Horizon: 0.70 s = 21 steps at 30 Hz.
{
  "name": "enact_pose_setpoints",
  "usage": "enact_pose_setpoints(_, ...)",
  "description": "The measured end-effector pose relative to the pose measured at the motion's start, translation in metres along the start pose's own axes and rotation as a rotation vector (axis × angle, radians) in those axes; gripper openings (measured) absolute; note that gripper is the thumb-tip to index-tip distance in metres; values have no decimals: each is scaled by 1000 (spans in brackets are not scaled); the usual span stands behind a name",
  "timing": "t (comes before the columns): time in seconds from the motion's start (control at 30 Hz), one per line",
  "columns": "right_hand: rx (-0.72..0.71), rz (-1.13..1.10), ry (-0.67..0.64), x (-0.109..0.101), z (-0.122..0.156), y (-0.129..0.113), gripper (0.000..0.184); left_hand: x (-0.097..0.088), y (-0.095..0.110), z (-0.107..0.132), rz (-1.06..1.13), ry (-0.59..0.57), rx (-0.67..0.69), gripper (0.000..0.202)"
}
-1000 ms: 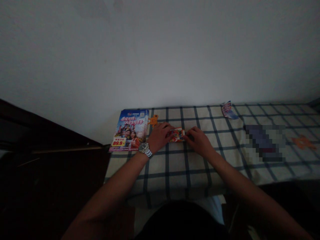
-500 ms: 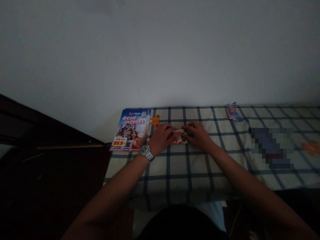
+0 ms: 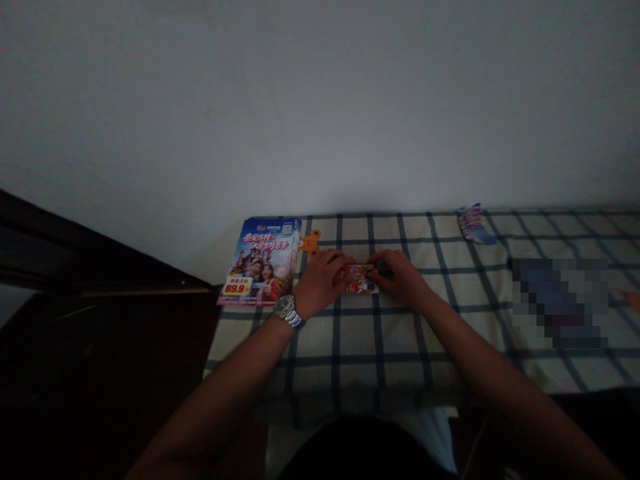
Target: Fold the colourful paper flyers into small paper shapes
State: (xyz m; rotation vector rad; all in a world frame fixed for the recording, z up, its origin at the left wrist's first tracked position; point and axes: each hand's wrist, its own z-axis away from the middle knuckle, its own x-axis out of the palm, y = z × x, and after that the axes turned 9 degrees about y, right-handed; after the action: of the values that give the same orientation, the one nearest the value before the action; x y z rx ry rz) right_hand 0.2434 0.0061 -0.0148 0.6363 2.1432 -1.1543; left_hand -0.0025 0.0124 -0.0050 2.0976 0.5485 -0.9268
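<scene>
A small folded piece of colourful printed paper (image 3: pixel 359 281) lies on the checked cloth (image 3: pixel 380 333) between my two hands. My left hand (image 3: pixel 319 283), with a metal watch on its wrist, has its fingers curled onto the paper's left end. On the right end my right hand (image 3: pixel 400 277) presses down with closed fingers. Both hands rest low on the cloth.
A stack of colourful flyers (image 3: pixel 261 260) lies at the cloth's left corner, with an orange bear print (image 3: pixel 310 241) beside it. Another folded paper piece (image 3: pixel 473 225) sits by the wall at the right. A dark wooden frame (image 3: pixel 100 267) runs along the left.
Both hands have stayed on the folded paper, shifting their fingers a little over it. The view has drifted slightly, so everything sits a bit further right.
</scene>
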Motion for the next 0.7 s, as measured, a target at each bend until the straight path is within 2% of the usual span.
enact_pose_setpoints(0.13,86,-133,0,-1,2,-4,21,-4,4,0,56,-19,-44,25)
enact_pose_setpoints(0.3,239,-380,49,-1,5,-6,26,-7,10,0,242,1,-150,34)
enact_pose_setpoints(0.4,308,-496,72,1,5,-8,29,-6,13,1,341,-2,-204,23)
enact_pose_setpoints(0.57,410,-626,91,1,3,-12,40,-6,16,1,474,-26,-281,20)
enact_pose_setpoints(0.7,454,-644,53,-1,2,-16,34,-8,17,0,509,13,-292,21)
